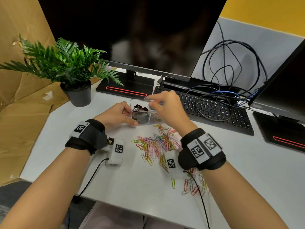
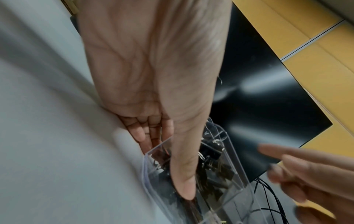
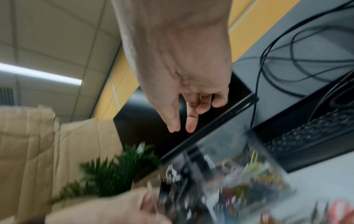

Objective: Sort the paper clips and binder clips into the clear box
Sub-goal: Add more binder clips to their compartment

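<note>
Half the clear box (image 1: 140,111) behind right hand (image 1: 166,108)

No text can be read on anything.

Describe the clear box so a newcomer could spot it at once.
Start at the big monitor and drop to the white desk before it. Between both hands sits the clear box, see-through, with black binder clips inside.
</note>
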Tool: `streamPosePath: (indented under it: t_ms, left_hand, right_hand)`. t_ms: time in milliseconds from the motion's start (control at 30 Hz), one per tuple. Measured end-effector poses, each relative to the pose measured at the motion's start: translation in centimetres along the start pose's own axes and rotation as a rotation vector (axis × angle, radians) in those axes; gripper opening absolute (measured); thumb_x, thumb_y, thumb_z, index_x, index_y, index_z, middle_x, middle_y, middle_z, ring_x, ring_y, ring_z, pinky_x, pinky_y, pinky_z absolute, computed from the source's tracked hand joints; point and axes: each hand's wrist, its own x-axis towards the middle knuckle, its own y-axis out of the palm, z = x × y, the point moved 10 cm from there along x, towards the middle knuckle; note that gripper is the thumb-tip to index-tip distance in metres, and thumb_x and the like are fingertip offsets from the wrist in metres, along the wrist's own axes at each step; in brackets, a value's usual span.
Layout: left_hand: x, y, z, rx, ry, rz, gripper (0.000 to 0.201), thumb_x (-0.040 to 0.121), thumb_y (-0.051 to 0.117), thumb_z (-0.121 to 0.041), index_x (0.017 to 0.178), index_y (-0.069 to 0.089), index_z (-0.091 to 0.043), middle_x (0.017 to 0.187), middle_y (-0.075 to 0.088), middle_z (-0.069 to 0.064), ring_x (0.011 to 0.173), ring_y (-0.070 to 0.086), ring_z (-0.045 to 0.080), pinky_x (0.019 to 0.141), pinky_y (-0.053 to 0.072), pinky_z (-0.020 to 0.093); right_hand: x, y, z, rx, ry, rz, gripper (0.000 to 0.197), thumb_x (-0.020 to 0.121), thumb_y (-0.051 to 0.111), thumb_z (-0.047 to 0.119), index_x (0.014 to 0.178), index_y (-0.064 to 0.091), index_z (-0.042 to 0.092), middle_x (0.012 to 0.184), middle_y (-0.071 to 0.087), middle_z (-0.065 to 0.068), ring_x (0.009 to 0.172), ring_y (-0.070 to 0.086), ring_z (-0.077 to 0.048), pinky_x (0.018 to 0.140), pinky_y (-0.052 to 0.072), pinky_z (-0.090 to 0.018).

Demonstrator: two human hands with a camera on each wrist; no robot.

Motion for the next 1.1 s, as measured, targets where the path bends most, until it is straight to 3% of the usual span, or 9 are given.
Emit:
streamPosePath:
  t_ms: [100, 167, 400, 500, 567, 700, 867, 967, 1100]
  left_hand:
    - [0.0, 0.0, 0.1, -0.003, -0.01, 0.002, 0.045, 0.064, 0.088, -0.011, 0.086, 0.049, -0.019, 0.072, 0.049, -0.003, 0.067, 0.046, 0.012, 0.062, 0.037, 0.024]
    - [0.1, -0.1, 0.1, 0.017, -0.009, 0.001, 0.045, 0.064, 0.089, -0.014, 0.085, 0.049, -0.019, 0.073, 0.051, -0.002, 0.067, 0.047, 0.013, 0.062, 0.036, 0.025]
    - [-0.1, -0.1, 0.0, 0.053, -0.005, -0.041, 0.046, 0.068, 0.086, -0.016, 0.099, 0.053, -0.013, 0.08, 0.057, 0.001, 0.069, 0.05, 0.014, 0.06, 0.037, 0.022]
    - [-0.5, -0.6, -0.2, 0.109, -0.033, -0.074, 0.07, 0.066, 0.087, -0.019, 0.123, 0.047, -0.013, 0.113, 0.057, 0.005, 0.104, 0.057, 0.018, 0.08, 0.042, 0.019]
    - [-1.3, -1.5, -0.9, 0.196, -0.039, -0.142, 0.092, 0.063, 0.089, -0.027, 0.138, 0.036, -0.016, 0.134, 0.047, 0.005, 0.126, 0.045, 0.023, 0.096, 0.038, 0.028]
    - [-4.2, -4.0, -6.1, 0.431, 0.152, -0.458, 0.107, 0.061, 0.088, -0.038, 0.145, 0.028, -0.01, 0.144, 0.033, 0.017, 0.135, 0.03, 0.03, 0.111, 0.03, 0.043]
    - [-7.8, -2.0, -12.5, 0.625, 0.5, -0.67, 0.085, 0.067, 0.078, -0.053, 0.133, 0.041, -0.014, 0.131, 0.041, 0.017, 0.122, 0.037, 0.035, 0.097, 0.036, 0.044]
    - [-9.2, 2.4, -15.8, 0.607, 0.59, -0.547, 0.063, 0.072, 0.071, -0.053, 0.119, 0.055, -0.015, 0.118, 0.052, 0.011, 0.113, 0.043, 0.03, 0.09, 0.034, 0.038]
    - [-10.0, 12.4, -17.2, 0.612, 0.605, -0.072, 0.045, 0.074, 0.075, -0.047, 0.107, 0.06, -0.021, 0.102, 0.054, -0.008, 0.097, 0.052, 0.013, 0.085, 0.045, 0.031]
  right_hand:
    - [-1.3, -4.0, -1.8, 0.066, 0.051, -0.057, 0.026, 0.088, 0.065, 0.018, 0.114, 0.071, 0.018, 0.086, 0.066, 0.0, 0.069, 0.05, -0.003, 0.068, 0.04, -0.021]
    - [-2.8, -6.3, -3.4, 0.066, 0.094, -0.055, 0.025, 0.086, 0.068, 0.015, 0.11, 0.071, 0.017, 0.085, 0.066, -0.002, 0.059, 0.045, -0.002, 0.062, 0.039, -0.018]
    - [-12.3, -9.8, -12.6, -0.082, 0.461, 0.216, 0.02, 0.079, 0.072, 0.003, 0.094, 0.07, 0.015, 0.082, 0.068, -0.005, 0.07, 0.066, -0.028, 0.063, 0.059, -0.045]
    - [-15.5, -9.7, -15.4, -0.137, 0.596, 0.317, 0.023, 0.075, 0.072, -0.002, 0.093, 0.067, 0.011, 0.085, 0.068, -0.013, 0.071, 0.066, -0.029, 0.059, 0.058, -0.037]
    - [-17.0, -9.6, -16.8, -0.182, 0.681, 0.387, 0.025, 0.075, 0.072, -0.003, 0.096, 0.065, 0.008, 0.09, 0.068, -0.016, 0.073, 0.067, -0.028, 0.058, 0.057, -0.032]
    - [-18.9, -9.1, -18.6, -0.231, 0.79, 0.549, 0.029, 0.071, 0.077, 0.001, 0.095, 0.061, 0.007, 0.082, 0.069, -0.014, 0.067, 0.069, -0.025, 0.061, 0.06, -0.035]
    - [-19.4, -7.8, -18.5, -0.421, 0.727, 0.665, 0.038, 0.061, 0.082, 0.012, 0.092, 0.062, 0.006, 0.077, 0.07, -0.01, 0.073, 0.07, -0.029, 0.073, 0.06, -0.044]
    - [-18.6, -7.1, -18.1, -0.34, 0.738, 0.629, 0.029, 0.065, 0.081, 0.005, 0.089, 0.065, 0.003, 0.072, 0.07, -0.011, 0.063, 0.07, -0.026, 0.07, 0.061, -0.041]
    - [-16.9, -5.9, -16.9, -0.131, 0.675, 0.476, 0.014, 0.075, 0.074, -0.004, 0.087, 0.068, -0.003, 0.077, 0.073, -0.017, 0.066, 0.073, -0.024, 0.071, 0.061, -0.042]
